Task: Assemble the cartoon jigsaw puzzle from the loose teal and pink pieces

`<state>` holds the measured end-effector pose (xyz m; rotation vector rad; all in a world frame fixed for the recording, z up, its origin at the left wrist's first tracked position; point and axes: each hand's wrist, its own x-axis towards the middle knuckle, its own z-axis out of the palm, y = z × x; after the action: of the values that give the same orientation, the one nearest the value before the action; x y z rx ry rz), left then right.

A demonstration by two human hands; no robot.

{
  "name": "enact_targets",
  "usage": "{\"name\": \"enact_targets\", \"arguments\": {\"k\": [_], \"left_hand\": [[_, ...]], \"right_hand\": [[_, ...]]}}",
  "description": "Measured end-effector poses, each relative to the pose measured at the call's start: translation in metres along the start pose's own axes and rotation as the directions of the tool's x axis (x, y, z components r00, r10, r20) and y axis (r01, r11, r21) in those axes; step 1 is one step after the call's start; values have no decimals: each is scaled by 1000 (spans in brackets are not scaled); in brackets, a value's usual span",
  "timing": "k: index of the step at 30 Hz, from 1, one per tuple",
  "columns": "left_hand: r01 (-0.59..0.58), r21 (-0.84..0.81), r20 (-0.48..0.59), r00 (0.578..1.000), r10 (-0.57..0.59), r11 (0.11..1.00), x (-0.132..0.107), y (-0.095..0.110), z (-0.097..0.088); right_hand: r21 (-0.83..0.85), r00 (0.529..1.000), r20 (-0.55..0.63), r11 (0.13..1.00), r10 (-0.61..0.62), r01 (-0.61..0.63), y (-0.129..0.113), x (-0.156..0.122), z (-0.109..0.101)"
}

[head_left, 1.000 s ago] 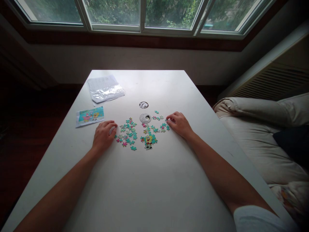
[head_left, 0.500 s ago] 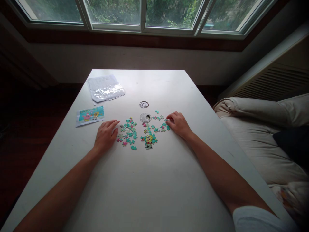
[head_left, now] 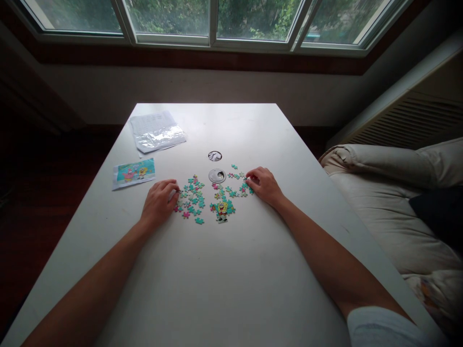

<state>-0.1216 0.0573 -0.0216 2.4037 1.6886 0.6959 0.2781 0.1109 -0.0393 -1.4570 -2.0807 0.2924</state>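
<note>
Small teal, pink and yellow puzzle pieces [head_left: 193,197] lie scattered in the middle of a white table [head_left: 224,279]. A joined cluster with a yellow cartoon figure [head_left: 222,210] sits just in front of them. My left hand [head_left: 158,202] rests at the left edge of the scatter, its fingers curled and its fingertips pinching at a piece. At the right edge of the scatter, my right hand [head_left: 265,185] has its fingers bent and its fingertips on a piece.
A printed reference picture [head_left: 134,172] lies left of the pieces, with a clear plastic bag over paper [head_left: 157,133] behind it. Two round cable openings [head_left: 216,166] sit in the table's middle. A cushioned sofa [head_left: 390,212] adjoins the right edge; windows run along the far wall.
My left hand's fingers have curled in and pinch at a piece at the left of the scatter. My right hand has shifted slightly left into the pieces.
</note>
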Motion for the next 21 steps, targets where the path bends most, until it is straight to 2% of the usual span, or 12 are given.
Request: {"name": "enact_targets", "arguments": {"k": [7, 11, 16, 21], "left_hand": [[0, -35, -30, 1000, -1, 999, -2, 1, -1], [-41, -59, -36, 999, 39, 997, -4, 5, -1], [-112, -85, 6, 994, 113, 990, -5, 10, -3], [-187, -68, 73, 979, 192, 980, -4, 2, -8]], "right_hand": [[-12, 1000, -3, 1000, -13, 13, -1, -1, 0], [-8, 1000, -7, 1000, -13, 13, -1, -1, 1], [-6, 1000, -9, 1000, -18, 18, 0, -1, 1], [1, 1000, -10, 1000, -21, 21, 0, -1, 1]]}}
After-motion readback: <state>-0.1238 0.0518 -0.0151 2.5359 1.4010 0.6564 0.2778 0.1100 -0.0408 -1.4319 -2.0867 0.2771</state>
